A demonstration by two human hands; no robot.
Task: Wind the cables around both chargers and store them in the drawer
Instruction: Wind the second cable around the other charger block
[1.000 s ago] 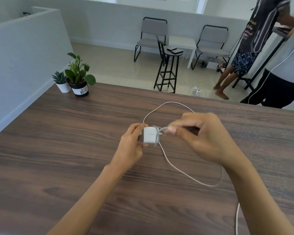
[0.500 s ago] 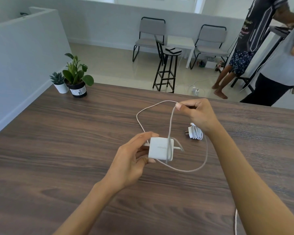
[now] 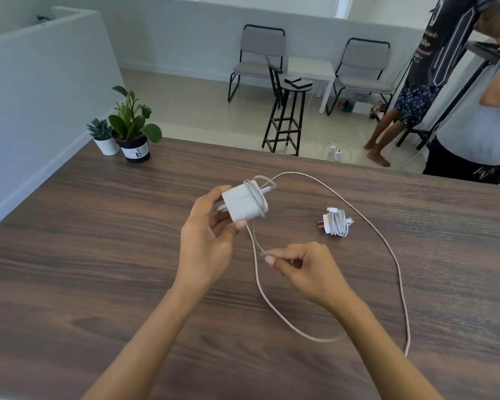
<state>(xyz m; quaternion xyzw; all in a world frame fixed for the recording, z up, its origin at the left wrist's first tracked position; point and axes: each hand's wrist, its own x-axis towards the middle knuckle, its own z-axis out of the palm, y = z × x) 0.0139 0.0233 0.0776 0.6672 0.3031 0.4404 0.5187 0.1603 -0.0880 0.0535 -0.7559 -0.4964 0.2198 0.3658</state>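
My left hand (image 3: 205, 243) grips a white square charger (image 3: 243, 204) above the wooden table (image 3: 70, 269). A few turns of its pale braided cable (image 3: 393, 255) lie around the charger's right end. My right hand (image 3: 303, 269) pinches that cable just below the charger. The loose remainder runs in a wide loop over the table to the right and down toward the front edge. A second, smaller white charger (image 3: 336, 221) lies on the table to the right, its cable wound around it and its plug pins pointing left. No drawer is in view.
Two potted plants (image 3: 124, 131) stand at the table's far left corner beside a grey partition wall (image 3: 35, 82). Beyond the far edge are a black stool (image 3: 286, 116), two grey chairs and two standing people (image 3: 445, 82) at the right.
My right hand swung from above the charger down to below it, carrying the cable around the charger. My left hand lifted and tilted the charger. The cable loop on the table widened.
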